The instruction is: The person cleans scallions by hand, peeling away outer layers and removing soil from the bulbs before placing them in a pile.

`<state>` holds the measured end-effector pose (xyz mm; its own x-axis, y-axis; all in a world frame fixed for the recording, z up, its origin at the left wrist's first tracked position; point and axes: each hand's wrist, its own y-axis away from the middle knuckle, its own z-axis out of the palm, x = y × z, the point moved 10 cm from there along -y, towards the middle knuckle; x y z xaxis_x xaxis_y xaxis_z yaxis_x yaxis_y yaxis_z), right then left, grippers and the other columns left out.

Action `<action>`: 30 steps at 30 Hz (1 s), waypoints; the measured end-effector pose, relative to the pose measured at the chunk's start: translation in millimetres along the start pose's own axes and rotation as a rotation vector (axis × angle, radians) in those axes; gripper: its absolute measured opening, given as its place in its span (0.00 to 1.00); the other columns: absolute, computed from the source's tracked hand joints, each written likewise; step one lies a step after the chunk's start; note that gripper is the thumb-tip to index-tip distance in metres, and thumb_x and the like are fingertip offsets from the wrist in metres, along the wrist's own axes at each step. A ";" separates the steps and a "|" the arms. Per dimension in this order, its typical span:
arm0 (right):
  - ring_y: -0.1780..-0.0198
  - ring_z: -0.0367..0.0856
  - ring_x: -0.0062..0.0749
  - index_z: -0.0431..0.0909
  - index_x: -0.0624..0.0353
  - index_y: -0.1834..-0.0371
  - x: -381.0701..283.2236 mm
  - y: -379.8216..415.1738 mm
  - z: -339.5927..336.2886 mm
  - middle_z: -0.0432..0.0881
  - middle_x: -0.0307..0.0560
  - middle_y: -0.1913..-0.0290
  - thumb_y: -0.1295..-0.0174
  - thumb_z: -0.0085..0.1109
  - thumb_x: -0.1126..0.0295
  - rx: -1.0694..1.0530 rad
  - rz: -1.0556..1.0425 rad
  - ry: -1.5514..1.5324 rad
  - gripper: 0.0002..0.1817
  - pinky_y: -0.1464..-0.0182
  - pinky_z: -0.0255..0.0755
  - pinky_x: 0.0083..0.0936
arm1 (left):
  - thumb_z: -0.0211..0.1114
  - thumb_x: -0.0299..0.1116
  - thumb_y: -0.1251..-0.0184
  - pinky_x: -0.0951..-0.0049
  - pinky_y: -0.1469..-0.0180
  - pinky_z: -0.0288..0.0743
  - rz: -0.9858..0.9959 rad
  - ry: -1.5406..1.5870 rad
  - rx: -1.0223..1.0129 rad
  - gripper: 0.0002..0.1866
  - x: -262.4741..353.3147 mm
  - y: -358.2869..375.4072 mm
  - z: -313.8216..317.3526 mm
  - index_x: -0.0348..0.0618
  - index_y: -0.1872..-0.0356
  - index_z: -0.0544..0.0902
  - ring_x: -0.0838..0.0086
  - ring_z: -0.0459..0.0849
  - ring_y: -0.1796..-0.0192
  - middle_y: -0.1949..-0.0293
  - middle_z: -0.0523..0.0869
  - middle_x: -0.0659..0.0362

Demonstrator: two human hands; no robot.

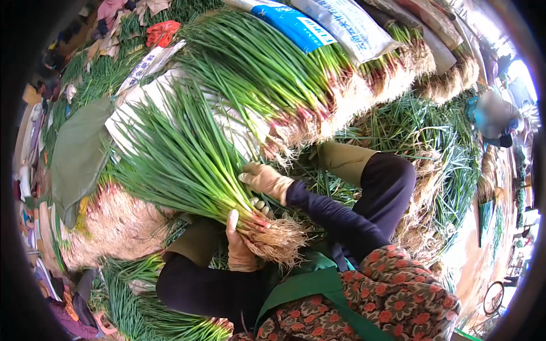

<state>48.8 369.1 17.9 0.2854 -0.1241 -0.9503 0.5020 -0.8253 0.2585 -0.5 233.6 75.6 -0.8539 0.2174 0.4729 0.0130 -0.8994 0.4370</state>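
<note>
- Your left hand (pixel 242 249) is closed around the lower stems of the bunch of green onions (pixel 207 173), just above the roots (pixel 278 241), with the thumb on the near side.
- Your right hand (pixel 266 181) is beside the same bunch, higher up, its curled fingertips against the outer stalks; you cannot tell from this view whether they are clamped on any.
- The bunch is in front of your body, tilted, its leaves fanning toward the upper left and its roots pointing toward the lower right. Its stems go from pale green to reddish near the roots.
- Both your hands wear light gloves, and your sleeves are dark.
- Beyond your hands, a long row of onion bunches (pixel 256 74) lies with its roots toward you and to the right. A blue-and-white sack (pixel 293 25) and a white sack (pixel 352 31) lie over its leaves.
- Pale sheeting (pixel 227 122) lies partly beneath the bunch's leaves.
- To your left are a grey-green cloth (pixel 77 150) and more rooted onions (pixel 116 224).
- To your right, loose green leaves (pixel 421 128) are heaped beyond your knee.
- Another person (pixel 493 116) is at the upper right, well apart from your hands.
</note>
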 end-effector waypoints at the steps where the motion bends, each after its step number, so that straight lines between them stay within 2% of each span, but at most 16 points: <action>1: 0.58 0.82 0.52 0.74 0.64 0.47 -30.4 10.2 -8.1 0.82 0.64 0.61 0.37 0.55 0.58 0.117 -0.157 0.280 0.22 0.55 0.75 0.35 | 0.52 0.52 0.32 0.63 0.57 0.79 -0.006 -0.007 0.011 0.26 -1.1 -0.4 -6.5 0.36 0.51 0.74 0.65 0.82 0.63 0.64 0.82 0.53; 4: 0.65 0.80 0.59 0.75 0.64 0.58 -28.4 37.5 -9.9 0.80 0.65 0.70 0.38 0.51 0.60 0.142 -0.076 0.376 0.16 0.62 0.74 0.43 | 0.52 0.55 0.34 0.58 0.49 0.76 -0.021 0.105 0.040 0.29 -5.8 1.3 -13.4 0.36 0.50 0.74 0.63 0.81 0.59 0.62 0.82 0.52; 5: 0.72 0.82 0.46 0.75 0.60 0.60 -2.0 41.9 7.5 0.81 0.53 0.75 0.36 0.50 0.63 0.167 -0.423 0.588 0.12 0.69 0.75 0.37 | 0.52 0.56 0.34 0.58 0.47 0.75 -0.003 0.143 -0.011 0.29 -5.5 2.2 -8.7 0.36 0.50 0.74 0.63 0.81 0.58 0.60 0.81 0.52; 6: 0.73 0.81 0.47 0.76 0.61 0.58 6.9 52.0 0.0 0.81 0.53 0.76 0.36 0.50 0.63 0.067 -0.251 0.528 0.13 0.68 0.75 0.37 | 0.52 0.57 0.35 0.57 0.45 0.73 0.014 0.177 -0.064 0.30 -4.7 2.2 -3.3 0.36 0.49 0.73 0.63 0.80 0.56 0.59 0.81 0.52; 8: 0.77 0.77 0.32 0.76 0.64 0.55 38.3 70.5 -25.5 0.80 0.44 0.77 0.34 0.47 0.67 0.082 0.341 0.020 0.13 0.71 0.73 0.29 | 0.52 0.59 0.36 0.55 0.41 0.68 -0.024 0.221 -0.038 0.32 -9.2 -1.3 -19.4 0.38 0.47 0.72 0.64 0.77 0.52 0.54 0.78 0.53; 9: 0.77 0.73 0.21 0.75 0.64 0.52 36.1 60.4 -32.3 0.78 0.38 0.77 0.32 0.46 0.66 0.137 0.265 -0.216 0.14 0.74 0.69 0.21 | 0.51 0.60 0.35 0.55 0.42 0.69 -0.075 0.347 -0.130 0.33 -12.2 -1.8 -6.9 0.39 0.43 0.69 0.65 0.76 0.52 0.54 0.77 0.54; 12: 0.79 0.69 0.19 0.77 0.59 0.50 8.7 63.1 18.9 0.80 0.39 0.74 0.34 0.54 0.56 -0.352 0.236 -0.694 0.19 0.77 0.64 0.17 | 0.48 0.61 0.33 0.53 0.43 0.70 0.017 0.373 -0.349 0.35 -0.4 8.0 22.7 0.41 0.38 0.65 0.65 0.75 0.50 0.52 0.76 0.54; 13: 0.79 0.70 0.19 0.78 0.59 0.53 -5.9 60.7 22.1 0.79 0.36 0.75 0.35 0.57 0.56 -0.291 0.254 -0.569 0.18 0.78 0.64 0.18 | 0.50 0.62 0.35 0.54 0.45 0.72 0.059 0.443 -0.361 0.37 3.4 6.9 27.6 0.37 0.40 0.67 0.61 0.76 0.52 0.52 0.76 0.52; 16: 0.83 0.69 0.19 0.79 0.58 0.63 0.1 46.5 62.9 0.80 0.36 0.74 0.37 0.58 0.63 -0.239 0.350 -0.982 0.09 0.81 0.63 0.17 | 0.50 0.63 0.35 0.49 0.43 0.68 0.108 0.283 -0.406 0.39 10.9 4.5 1.7 0.37 0.36 0.63 0.56 0.75 0.47 0.45 0.74 0.48; 19: 0.85 0.67 0.18 0.79 0.63 0.65 28.9 41.2 53.8 0.80 0.39 0.75 0.37 0.54 0.69 -0.110 0.282 -0.535 0.09 0.83 0.61 0.16 | 0.56 0.63 0.40 0.42 0.38 0.59 0.060 0.603 -0.788 0.43 7.6 5.7 -5.6 0.42 0.33 0.57 0.59 0.72 0.41 0.41 0.71 0.51; 20: 0.81 0.73 0.25 0.80 0.63 0.62 65.4 28.2 58.9 0.83 0.43 0.69 0.37 0.52 0.67 -0.144 0.250 -0.311 0.11 0.80 0.68 0.21 | 0.58 0.59 0.40 0.44 0.39 0.59 0.037 0.495 -0.859 0.42 13.5 5.1 -6.6 0.43 0.32 0.57 0.61 0.72 0.42 0.40 0.71 0.51; 22: 0.72 0.82 0.36 0.78 0.58 0.53 68.8 42.3 66.6 0.84 0.49 0.64 0.37 0.53 0.60 -0.400 -0.321 0.680 0.16 0.71 0.76 0.30 | 0.60 0.54 0.38 0.45 0.39 0.59 -0.076 0.444 -0.891 0.39 17.5 4.0 -3.7 0.44 0.32 0.59 0.63 0.71 0.42 0.38 0.70 0.53; 23: 0.73 0.84 0.35 0.77 0.57 0.49 82.0 60.7 74.0 0.85 0.49 0.67 0.37 0.53 0.59 -0.548 -0.523 0.810 0.18 0.69 0.77 0.31 | 0.59 0.53 0.37 0.46 0.39 0.60 -0.081 0.459 -0.891 0.39 20.8 4.7 -1.6 0.42 0.32 0.58 0.63 0.71 0.41 0.39 0.70 0.52; 27: 0.69 0.83 0.51 0.76 0.55 0.50 16.7 9.1 -64.2 0.84 0.55 0.65 0.36 0.50 0.54 0.201 -0.025 0.831 0.19 0.63 0.77 0.40 | 0.56 0.55 0.34 0.52 0.40 0.66 0.028 0.444 -0.636 0.40 17.2 5.7 29.3 0.35 0.32 0.55 0.63 0.75 0.43 0.43 0.74 0.49; 29: 0.67 0.82 0.53 0.78 0.55 0.53 -13.1 5.2 -108.6 0.83 0.56 0.65 0.36 0.50 0.54 0.387 0.030 0.780 0.18 0.63 0.76 0.41 | 0.54 0.62 0.37 0.55 0.36 0.66 -0.018 0.395 -0.331 0.43 -1.8 3.6 14.9 0.34 0.34 0.58 0.61 0.78 0.48 0.49 0.76 0.52; 30: 0.67 0.82 0.53 0.78 0.55 0.53 -20.9 6.7 -99.9 0.83 0.56 0.65 0.36 0.50 0.55 0.290 0.026 0.812 0.18 0.63 0.77 0.40 | 0.54 0.62 0.37 0.55 0.36 0.65 -0.026 0.363 -0.346 0.43 -3.8 2.7 16.8 0.34 0.34 0.59 0.61 0.77 0.47 0.49 0.76 0.52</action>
<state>127.8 421.2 56.9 0.8448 0.1964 -0.4978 0.2906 -0.9495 0.1184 11.5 236.8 87.9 -0.9784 0.1508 0.1417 -0.1315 -0.9818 0.1370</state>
